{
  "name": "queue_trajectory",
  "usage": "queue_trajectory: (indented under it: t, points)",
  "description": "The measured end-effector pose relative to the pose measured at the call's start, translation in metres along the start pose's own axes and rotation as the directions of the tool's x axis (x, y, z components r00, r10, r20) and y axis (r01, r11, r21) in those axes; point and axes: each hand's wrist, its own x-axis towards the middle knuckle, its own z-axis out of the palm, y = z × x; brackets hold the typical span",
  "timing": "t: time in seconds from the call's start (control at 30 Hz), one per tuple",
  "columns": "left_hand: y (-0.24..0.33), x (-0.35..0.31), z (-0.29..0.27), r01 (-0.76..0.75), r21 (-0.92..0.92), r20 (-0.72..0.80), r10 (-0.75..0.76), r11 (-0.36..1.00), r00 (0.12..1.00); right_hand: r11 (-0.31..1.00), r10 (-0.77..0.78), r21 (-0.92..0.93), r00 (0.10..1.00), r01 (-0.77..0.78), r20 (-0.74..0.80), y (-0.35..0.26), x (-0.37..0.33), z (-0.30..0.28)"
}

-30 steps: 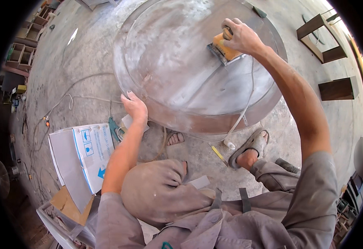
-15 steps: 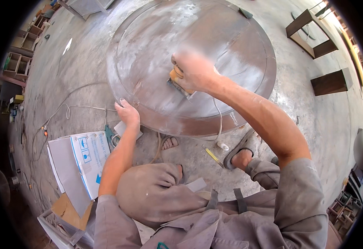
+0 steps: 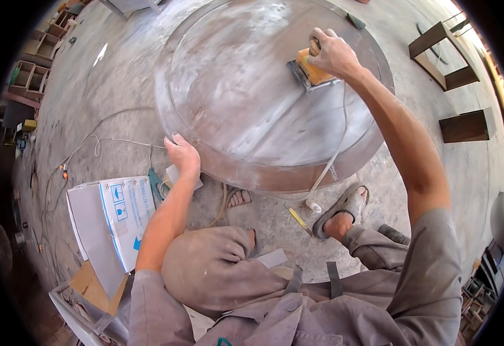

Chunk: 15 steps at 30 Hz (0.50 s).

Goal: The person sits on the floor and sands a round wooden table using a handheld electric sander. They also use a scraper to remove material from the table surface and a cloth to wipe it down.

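Observation:
A large round brown wooden tabletop (image 3: 234,104), streaked with pale dust, lies in front of me, low over the floor. On its right part my right hand (image 3: 335,55) is closed around the top of a yellow power sander (image 3: 314,72). The sander's flat pad meets the dusty surface, and its pale cable (image 3: 338,153) runs down over the near rim. At the near-left edge of the tabletop rests my left hand (image 3: 184,157), thumb and forefinger apart; its other fingers are partly hidden.
A flattened white carton (image 3: 126,210) leans at lower left, near a green tool (image 3: 155,183). A yellow-handled blade (image 3: 299,221) lies by my right foot. Cords (image 3: 97,144) cross the floor at left. A dark wooden frame (image 3: 442,55) and box (image 3: 465,127) stand at right.
My right hand has moved the sander across the tabletop, to the right and away from me. The left hand stays at the rim. The view has shifted slightly.

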Motion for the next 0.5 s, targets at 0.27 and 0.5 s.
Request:
queue_trajectory:
  t: [0.27,0.5]
  points:
    - [0.003,0.003,0.002,0.020,-0.001,-0.004,-0.020,1.000,1.000,0.978,-0.162,0.144,0.985,0.153,0.059,-0.144,-0.096,0.013]
    - [0.007,0.000,-0.003,0.069,0.001,0.020,-0.069,0.998,0.997,0.970,-0.205,0.151,0.975,0.191,0.085,-0.178,-0.118,0.015]
